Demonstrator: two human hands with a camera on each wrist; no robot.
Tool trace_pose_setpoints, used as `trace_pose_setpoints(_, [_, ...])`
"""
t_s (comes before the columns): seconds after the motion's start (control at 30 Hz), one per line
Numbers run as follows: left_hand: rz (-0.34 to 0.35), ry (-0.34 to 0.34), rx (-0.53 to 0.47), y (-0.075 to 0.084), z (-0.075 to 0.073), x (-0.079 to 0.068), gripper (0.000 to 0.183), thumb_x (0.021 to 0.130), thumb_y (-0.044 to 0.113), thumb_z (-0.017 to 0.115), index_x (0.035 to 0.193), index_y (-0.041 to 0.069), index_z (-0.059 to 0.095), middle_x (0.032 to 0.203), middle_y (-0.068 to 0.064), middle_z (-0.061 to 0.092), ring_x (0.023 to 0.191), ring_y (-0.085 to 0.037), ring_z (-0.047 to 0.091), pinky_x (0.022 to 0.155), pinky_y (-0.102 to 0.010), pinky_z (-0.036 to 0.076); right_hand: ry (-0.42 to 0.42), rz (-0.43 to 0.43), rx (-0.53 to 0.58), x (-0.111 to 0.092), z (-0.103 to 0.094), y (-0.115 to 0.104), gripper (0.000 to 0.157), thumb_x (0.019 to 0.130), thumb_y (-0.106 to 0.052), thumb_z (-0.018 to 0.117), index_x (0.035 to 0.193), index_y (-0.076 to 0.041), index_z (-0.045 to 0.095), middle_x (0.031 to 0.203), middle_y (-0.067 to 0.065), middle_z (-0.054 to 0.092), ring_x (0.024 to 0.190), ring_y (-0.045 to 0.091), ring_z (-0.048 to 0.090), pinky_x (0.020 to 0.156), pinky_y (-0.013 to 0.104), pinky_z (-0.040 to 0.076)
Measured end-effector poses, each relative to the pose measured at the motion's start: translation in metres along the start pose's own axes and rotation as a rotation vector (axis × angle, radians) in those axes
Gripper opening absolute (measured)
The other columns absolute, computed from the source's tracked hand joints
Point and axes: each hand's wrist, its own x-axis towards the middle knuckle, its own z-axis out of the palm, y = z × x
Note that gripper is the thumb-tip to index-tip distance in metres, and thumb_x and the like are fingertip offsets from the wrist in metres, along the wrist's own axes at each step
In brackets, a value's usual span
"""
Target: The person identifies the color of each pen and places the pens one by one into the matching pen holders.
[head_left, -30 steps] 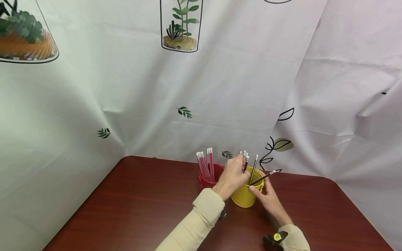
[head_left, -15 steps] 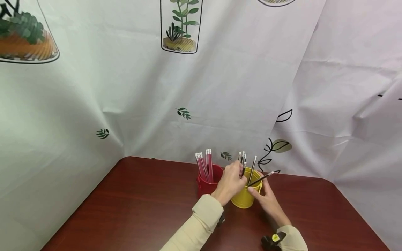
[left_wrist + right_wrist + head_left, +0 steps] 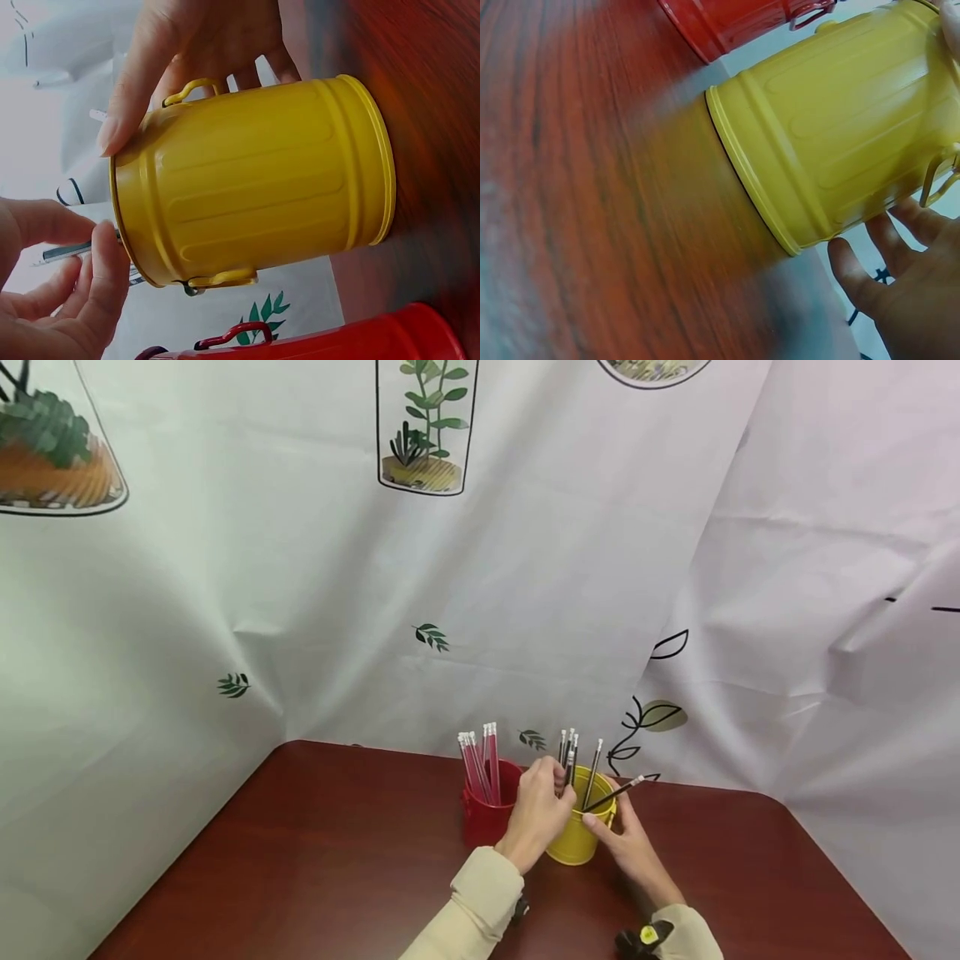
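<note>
A yellow metal bucket (image 3: pixel 573 845) with small side handles stands on the table, several black pencils (image 3: pixel 592 777) with white eraser ends in it. One pencil (image 3: pixel 627 788) leans far right over its rim. My left hand (image 3: pixel 536 814) pinches a black pencil (image 3: pixel 69 251) between thumb and fingers at the rim, its lower end hidden inside the bucket. With my right hand (image 3: pixel 636 852) I hold the bucket's right side, thumb (image 3: pixel 112 135) on the rim and fingers (image 3: pixel 889 244) along the wall near a handle.
Close on the left is a red bucket (image 3: pixel 480 827) holding several pink pencils (image 3: pixel 493 768) with white ends. The reddish-brown table (image 3: pixel 330 843) meets a white printed cloth (image 3: pixel 525 568) behind both buckets.
My left hand has come down toward the yellow bucket's rim, and the pinched pencil sits lower than the others. My right hand keeps its hold. The head view has shifted slightly.
</note>
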Motion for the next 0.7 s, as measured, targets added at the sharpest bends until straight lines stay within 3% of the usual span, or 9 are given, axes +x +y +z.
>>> trace_pose_setpoints(0.2, [-0.042, 0.038, -0.012, 0.0010, 0.0031, -0.0003, 0.014, 0.078, 0.002, 0.065, 0.085, 0.004, 0.053, 0.081, -0.004, 0.055, 0.075, -0.012, 0.056, 0.068, -0.019, 0.051, -0.005, -0.031, -0.008, 0.0003, -0.0030, 0.0028, 0.066, 0.089, -0.017, 0.060, 0.143, -0.022, 0.024, 0.139, 0.011, 0.039, 0.121, 0.031, 0.044, 0.096, 0.045, 0.038])
trace_pose_setpoints(0.5, [-0.113, 0.026, -0.019, 0.0007, 0.0010, -0.0015, 0.018, 0.077, 0.002, 0.065, 0.091, 0.001, 0.054, 0.086, -0.006, 0.053, 0.079, -0.017, 0.057, 0.070, -0.023, 0.050, 0.004, -0.015, -0.036, -0.0027, -0.0039, 0.0025, 0.063, 0.089, -0.019, 0.060, 0.142, -0.025, 0.026, 0.137, 0.013, 0.040, 0.121, 0.033, 0.042, 0.098, 0.056, 0.034])
trace_pose_setpoints(0.7, [-0.120, 0.024, -0.029, -0.0019, -0.0012, -0.0005, 0.018, 0.077, 0.002, 0.065, 0.092, 0.001, 0.054, 0.087, -0.006, 0.053, 0.081, -0.018, 0.058, 0.071, -0.022, 0.051, 0.000, -0.023, -0.038, -0.0024, -0.0022, -0.0016, 0.063, 0.088, -0.018, 0.061, 0.141, -0.024, 0.027, 0.136, 0.013, 0.042, 0.120, 0.032, 0.044, 0.097, 0.053, 0.036])
